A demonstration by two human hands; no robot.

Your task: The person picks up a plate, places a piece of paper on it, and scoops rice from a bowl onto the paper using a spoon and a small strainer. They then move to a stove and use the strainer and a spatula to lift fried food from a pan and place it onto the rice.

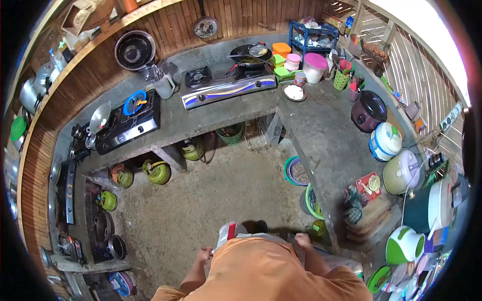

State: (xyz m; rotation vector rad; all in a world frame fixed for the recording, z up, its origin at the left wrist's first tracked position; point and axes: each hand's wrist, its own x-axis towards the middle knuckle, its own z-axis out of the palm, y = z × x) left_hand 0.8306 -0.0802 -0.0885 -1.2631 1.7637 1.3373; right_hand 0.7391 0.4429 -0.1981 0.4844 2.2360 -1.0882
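- Left hand (204, 254) sat partly curled by white fabric (224, 234); couldn't tell grip.
- Right hand (303, 240) looked curled, hold unclear.
- Gentle, even handling probably suited the fabric.

A person in a plain orange top (266, 271) with sleeves, and a pale lower garment (222, 237).
The orange cloth is without print on the part that shows, with soft creases; the sleeves leave the forearms bare. The pale garment has one straight red strip (231, 231); it is perhaps shorts, but the top covers most of it.
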